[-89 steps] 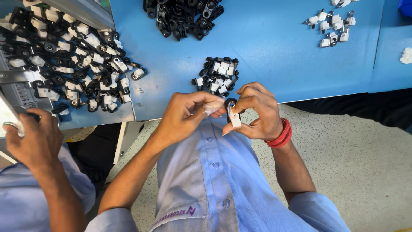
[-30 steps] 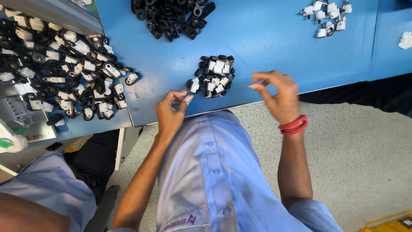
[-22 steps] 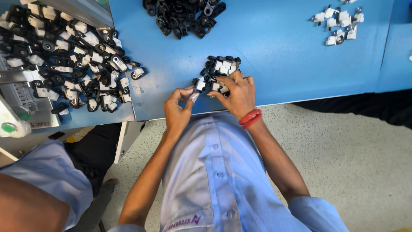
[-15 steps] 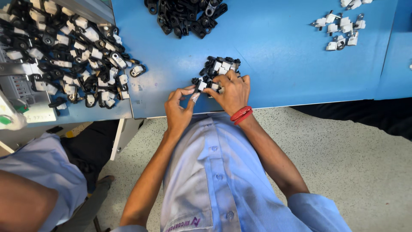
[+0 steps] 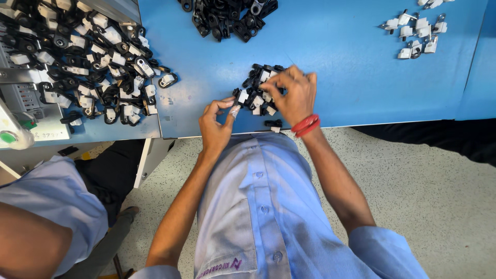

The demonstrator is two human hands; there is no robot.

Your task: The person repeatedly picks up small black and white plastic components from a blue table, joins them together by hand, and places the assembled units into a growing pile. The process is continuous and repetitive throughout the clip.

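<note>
My right hand [image 5: 290, 94], with a red band at the wrist, rests fingers-down on a small heap of black and white plastic parts [image 5: 253, 92] near the front edge of the blue table [image 5: 336, 62]. What it grips, if anything, is hidden under the fingers. My left hand [image 5: 216, 124] hovers just left of the heap at the table edge, pinching a small pale part between thumb and forefinger. One black and white part [image 5: 274, 125] lies alone beside the right wrist.
A pile of black parts [image 5: 227, 15] sits at the table's far edge and a few white parts [image 5: 416, 33] at far right. A large spread of black and white parts [image 5: 88, 62] covers the left bench. Another person's sleeve and arm [image 5: 41, 217] show at lower left.
My right hand dropped from the air onto the small heap and now works further into it. The left hand stayed near the table edge with its pale part.
</note>
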